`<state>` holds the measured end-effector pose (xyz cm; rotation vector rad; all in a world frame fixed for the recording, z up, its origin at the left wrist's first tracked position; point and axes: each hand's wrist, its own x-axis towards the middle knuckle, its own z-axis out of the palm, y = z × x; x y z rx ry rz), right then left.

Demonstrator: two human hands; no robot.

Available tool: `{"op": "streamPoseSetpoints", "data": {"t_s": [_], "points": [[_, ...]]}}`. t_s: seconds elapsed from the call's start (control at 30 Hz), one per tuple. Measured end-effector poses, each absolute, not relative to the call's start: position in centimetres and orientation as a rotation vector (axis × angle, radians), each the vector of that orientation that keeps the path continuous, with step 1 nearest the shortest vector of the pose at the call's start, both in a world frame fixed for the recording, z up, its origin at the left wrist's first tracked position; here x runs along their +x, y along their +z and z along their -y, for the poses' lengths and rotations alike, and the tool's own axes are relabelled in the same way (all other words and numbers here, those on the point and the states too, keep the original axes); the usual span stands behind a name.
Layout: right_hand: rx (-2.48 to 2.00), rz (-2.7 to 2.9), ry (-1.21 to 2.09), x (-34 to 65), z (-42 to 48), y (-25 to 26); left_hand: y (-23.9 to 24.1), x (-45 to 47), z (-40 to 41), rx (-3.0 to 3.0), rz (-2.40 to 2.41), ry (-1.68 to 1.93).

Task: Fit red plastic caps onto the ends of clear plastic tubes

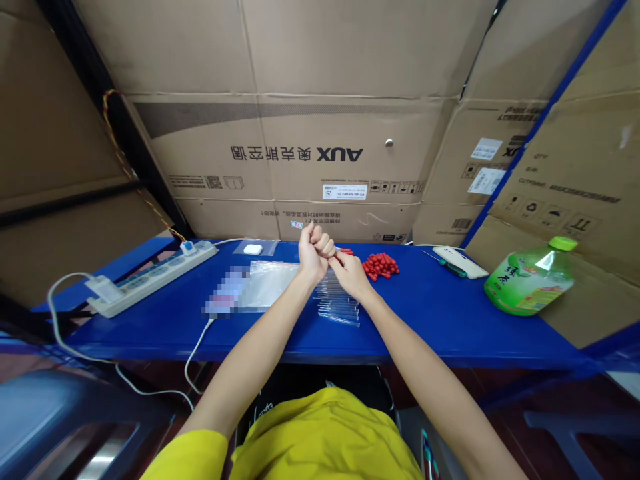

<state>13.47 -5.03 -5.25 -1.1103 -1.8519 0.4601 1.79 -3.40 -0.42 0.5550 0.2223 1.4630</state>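
My left hand [315, 253] is curled into a fist above the middle of the blue table, thumb side up. Against its lower right side press the fingers of my right hand [350, 273], which are also closed. Whatever either hand holds is hidden between them. Below the hands lies a row of thin clear tubes [339, 312]. To the right of my right hand is a heap of small red caps [381, 265], and a few more red pieces [346, 251] show just behind that hand. A clear plastic bag [270, 283] lies left of the tubes.
A blurred-out phone [227, 291] on a white cable and a power strip [155, 277] lie on the left. A white case [253, 249] rests behind. On the right are a screwdriver [453, 267], a white phone-like slab [467, 263] and a green bottle [530, 277]. Cardboard walls the table [425, 327].
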Motion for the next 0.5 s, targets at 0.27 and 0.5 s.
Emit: {"op": "streamPoseSetpoints", "data": {"t_s": [0.27,0.5], "points": [[-1.046,1.743,0.674,13.7,4.3,-5.4,0.1,2.5,4.1,0.529,-0.291,1.405],[-1.078,1.701,0.641,13.2,4.4,-5.1,0.1,3.4,4.4,0.598,-0.317,1.528]]}}
